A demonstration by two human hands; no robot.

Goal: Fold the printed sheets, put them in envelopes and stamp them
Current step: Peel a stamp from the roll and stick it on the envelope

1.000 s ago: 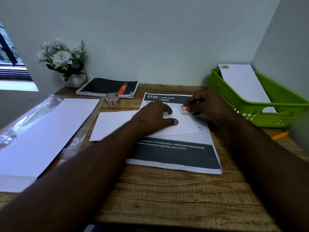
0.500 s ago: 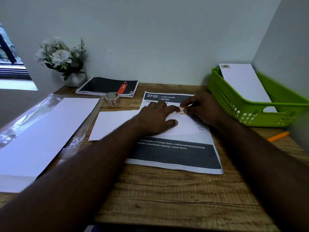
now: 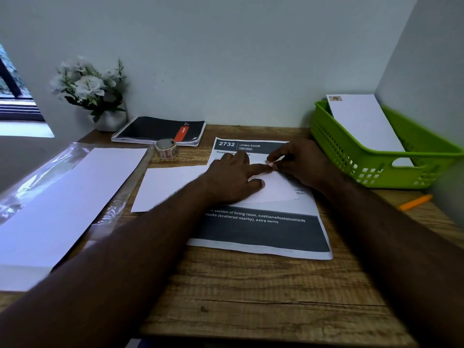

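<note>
Right hand (image 3: 300, 162) pinches small stamp (image 3: 270, 164), mostly hidden by fingers.

The surface (image 3: 251, 297) is wood with a coarse, matt grain. On it lies a matt white paper envelope (image 3: 175, 187) over a printed sheet (image 3: 263, 232) of paper with dark inked bands. The basket (image 3: 376, 169) is green perforated plastic with a slight sheen. A clear plastic wrapper (image 3: 37, 172) looks glossy and crinkled around white paper envelopes (image 3: 62, 204). The spiral notebook (image 3: 155, 129) has a smooth dark cover.
</note>
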